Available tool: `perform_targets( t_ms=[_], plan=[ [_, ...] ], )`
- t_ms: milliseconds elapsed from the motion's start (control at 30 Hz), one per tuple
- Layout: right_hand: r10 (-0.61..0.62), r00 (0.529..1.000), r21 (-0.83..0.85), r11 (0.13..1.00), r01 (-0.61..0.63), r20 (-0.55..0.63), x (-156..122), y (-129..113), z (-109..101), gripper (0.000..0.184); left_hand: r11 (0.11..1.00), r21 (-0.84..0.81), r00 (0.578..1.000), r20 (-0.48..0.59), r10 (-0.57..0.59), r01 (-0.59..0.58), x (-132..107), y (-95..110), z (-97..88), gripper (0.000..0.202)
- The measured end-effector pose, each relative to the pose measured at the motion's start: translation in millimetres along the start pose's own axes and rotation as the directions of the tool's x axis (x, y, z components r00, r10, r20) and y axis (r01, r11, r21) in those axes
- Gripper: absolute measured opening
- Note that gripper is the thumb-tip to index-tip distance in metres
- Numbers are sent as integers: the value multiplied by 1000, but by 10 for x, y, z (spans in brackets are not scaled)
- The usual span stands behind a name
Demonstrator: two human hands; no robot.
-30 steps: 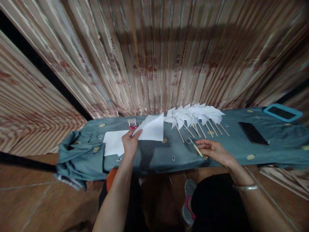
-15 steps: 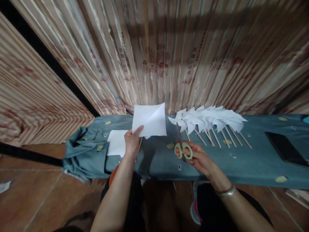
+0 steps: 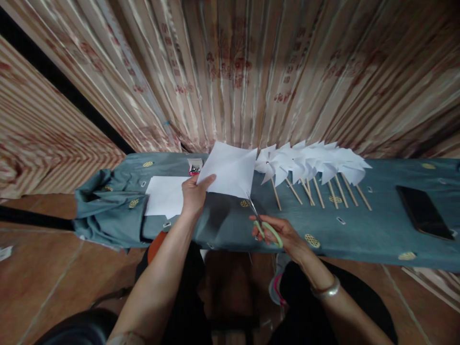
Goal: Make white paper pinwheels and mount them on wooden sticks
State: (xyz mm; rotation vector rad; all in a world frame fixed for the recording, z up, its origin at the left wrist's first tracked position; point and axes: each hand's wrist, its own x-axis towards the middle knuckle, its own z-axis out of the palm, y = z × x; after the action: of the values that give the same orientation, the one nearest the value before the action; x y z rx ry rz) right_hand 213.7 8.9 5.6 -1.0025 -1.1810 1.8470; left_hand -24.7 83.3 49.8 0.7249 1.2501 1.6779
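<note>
My left hand (image 3: 195, 194) pinches a white square sheet of paper (image 3: 230, 168) by its left corner, thumb on top, above the table. A faint crease runs across the sheet. In my right hand (image 3: 280, 235) are scissors (image 3: 264, 229) with pale green handles, my fingers in and around the loops. Their blades point up and left, and the tips meet the sheet's lower right corner. Left of my left hand lies more white paper (image 3: 163, 194). Beyond my right hand rests an overlapping row of white paper pinwheels (image 3: 316, 163) on wooden sticks.
A grey-green cloth (image 3: 230, 230) with yellow pineapple prints covers the long narrow table, bunched at its left end. A small box of metal bits (image 3: 195, 167) sits at the back. A black phone (image 3: 424, 212) lies at the right. Behind hangs a pleated, printed curtain (image 3: 230, 72).
The scissors have swung from pointing upward to up-left, reaching the sheet's corner. My left hand has turned and tilted the sheet. The view has shifted slightly, and the small box now shows.
</note>
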Motion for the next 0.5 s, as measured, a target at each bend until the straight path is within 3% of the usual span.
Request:
perform_targets(
  t_ms=[200, 500],
  plan=[
    [-7, 998, -15, 1000, 6, -56, 1, 16, -37, 61, 1000, 29, 998, 59, -9, 7, -54, -54, 63, 29],
    [28, 998, -28, 999, -30, -64, -16, -105, -9, 57, 999, 43, 999, 48, 17, -19, -34, -79, 49, 25]
  ],
)
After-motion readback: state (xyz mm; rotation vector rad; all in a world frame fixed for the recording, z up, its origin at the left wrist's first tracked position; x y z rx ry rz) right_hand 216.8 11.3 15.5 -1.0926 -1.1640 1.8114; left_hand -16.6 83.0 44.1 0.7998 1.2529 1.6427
